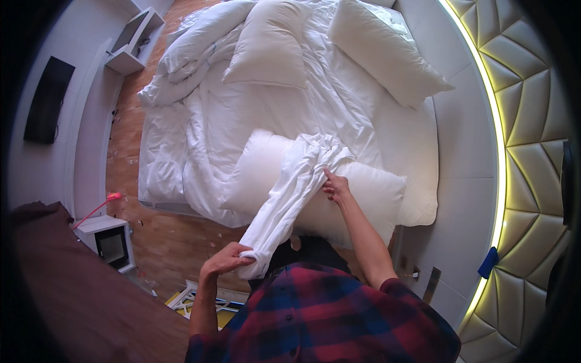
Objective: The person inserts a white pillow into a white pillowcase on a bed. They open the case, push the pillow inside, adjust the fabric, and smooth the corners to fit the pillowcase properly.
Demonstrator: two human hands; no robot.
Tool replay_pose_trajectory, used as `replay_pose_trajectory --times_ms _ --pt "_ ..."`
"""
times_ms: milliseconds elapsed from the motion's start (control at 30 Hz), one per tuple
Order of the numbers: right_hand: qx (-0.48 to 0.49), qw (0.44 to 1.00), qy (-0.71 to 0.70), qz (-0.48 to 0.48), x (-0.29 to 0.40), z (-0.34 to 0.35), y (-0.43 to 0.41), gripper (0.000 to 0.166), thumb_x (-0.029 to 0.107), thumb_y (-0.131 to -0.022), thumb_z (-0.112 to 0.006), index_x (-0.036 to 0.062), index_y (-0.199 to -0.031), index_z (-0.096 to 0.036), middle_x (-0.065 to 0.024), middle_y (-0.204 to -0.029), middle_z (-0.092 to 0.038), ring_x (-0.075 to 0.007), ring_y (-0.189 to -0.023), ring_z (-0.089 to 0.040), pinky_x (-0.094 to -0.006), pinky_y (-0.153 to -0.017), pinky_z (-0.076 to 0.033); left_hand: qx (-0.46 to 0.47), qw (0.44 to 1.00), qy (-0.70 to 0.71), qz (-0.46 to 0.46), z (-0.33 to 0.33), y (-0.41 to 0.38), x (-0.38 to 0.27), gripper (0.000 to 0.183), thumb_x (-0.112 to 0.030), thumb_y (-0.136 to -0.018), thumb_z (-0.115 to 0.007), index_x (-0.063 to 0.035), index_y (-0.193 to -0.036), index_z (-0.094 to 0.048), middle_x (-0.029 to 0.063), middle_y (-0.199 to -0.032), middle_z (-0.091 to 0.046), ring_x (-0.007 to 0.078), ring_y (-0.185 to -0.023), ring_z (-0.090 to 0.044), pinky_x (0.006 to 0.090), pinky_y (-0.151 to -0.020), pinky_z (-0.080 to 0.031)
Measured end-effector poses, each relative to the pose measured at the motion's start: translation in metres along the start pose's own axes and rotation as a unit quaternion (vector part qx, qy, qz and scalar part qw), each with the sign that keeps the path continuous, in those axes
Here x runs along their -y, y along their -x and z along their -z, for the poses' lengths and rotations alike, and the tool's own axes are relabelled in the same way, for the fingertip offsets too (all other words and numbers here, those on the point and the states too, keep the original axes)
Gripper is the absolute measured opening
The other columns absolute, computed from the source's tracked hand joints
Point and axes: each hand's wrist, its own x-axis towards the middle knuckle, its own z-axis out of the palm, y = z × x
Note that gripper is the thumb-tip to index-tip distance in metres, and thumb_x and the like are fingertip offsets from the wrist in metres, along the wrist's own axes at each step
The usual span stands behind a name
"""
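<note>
A long, bunched white cloth (290, 195), which looks like a pillowcase, stretches from a bare white pillow (372, 193) down towards my waist. Its near end is gripped in my left hand (229, 259), beside my hip and over the floor. Farther up, my right hand (336, 185) holds the cloth's right edge, its thumb against the fabric and its fingers curled. The cloth's far end lies gathered in folds on top of the pillow. That pillow rests across the near edge of the bed (408, 136), partly covered by the cloth.
Two more pillows (272, 50) (386, 54) and a rumpled white duvet (195, 54) lie on the bed. A lit, padded wall panel (522, 113) runs along the right. Left are a small white cabinet (109, 240), a brown curtain (91, 290) and wooden floor (168, 245) with scattered scraps.
</note>
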Motion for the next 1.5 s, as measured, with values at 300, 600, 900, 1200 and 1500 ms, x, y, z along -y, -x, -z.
replay_pose_trajectory --times_ms 300,600,900,1200,1500 --pt "0.199 0.976 0.008 -0.09 -0.07 -0.071 0.026 0.017 0.016 -0.087 -0.061 0.0026 -0.098 -0.062 -0.0103 -0.082 -0.066 -0.0231 -0.071 -0.069 -0.0404 -0.054 -0.053 -0.365 0.767 -0.414 0.327 0.041 0.033 0.131 0.028 -0.021 -0.076 -0.063 -0.0054 -0.098 -0.072 0.0183 -0.096 -0.069 0.0359 -0.09 -0.067 0.0481 -0.082 -0.052" --pt "0.256 0.922 0.259 -0.135 -0.13 -0.057 0.073 0.009 0.016 -0.09 -0.056 0.007 -0.092 -0.059 -0.0121 -0.092 -0.07 -0.0201 -0.066 -0.068 -0.0326 -0.051 -0.053 -0.447 0.888 0.024 0.105 -0.009 -0.159 0.138 0.032 -0.029 -0.079 -0.064 -0.0077 -0.102 -0.069 0.0147 -0.089 -0.07 0.0292 -0.084 -0.068 0.0377 -0.076 -0.053" --pt "-0.044 0.731 0.477 0.486 0.006 -0.076 0.016 0.017 0.014 -0.084 -0.058 0.0029 -0.093 -0.067 -0.0132 -0.073 -0.068 -0.0269 -0.066 -0.067 -0.0389 -0.067 -0.053 -0.515 0.822 0.067 0.232 -0.06 -0.228 0.139 0.062 -0.045 -0.074 -0.07 -0.0043 -0.119 -0.055 0.0227 -0.119 -0.055 0.0389 -0.11 -0.055 0.049 -0.09 -0.045" --pt "-0.044 0.535 0.675 0.507 0.056 -0.144 -0.033 0.055 0.003 -0.07 -0.058 0.0172 -0.123 -0.055 -0.0134 -0.121 -0.056 -0.0369 -0.113 -0.051 -0.0437 -0.094 -0.046 -0.49 0.786 0.203 0.317 -0.058 -0.226 0.138 0.044 -0.016 -0.071 -0.06 0.0009 -0.111 -0.058 0.0244 -0.107 -0.065 0.0414 -0.104 -0.06 0.0442 -0.092 -0.046" --pt "-0.001 0.635 0.602 0.484 0.05 -0.164 -0.058 0.025 0.016 -0.077 -0.06 0.0086 -0.096 -0.073 -0.0155 -0.098 -0.069 -0.0319 -0.094 -0.065 -0.0388 -0.086 -0.051 -0.681 0.657 0.313 0.074 -0.035 -0.163 0.168 0.032 0.006 -0.068 -0.05 0.0047 -0.097 -0.064 0.0135 -0.088 -0.065 0.0208 -0.088 -0.06 0.0347 -0.083 -0.047"
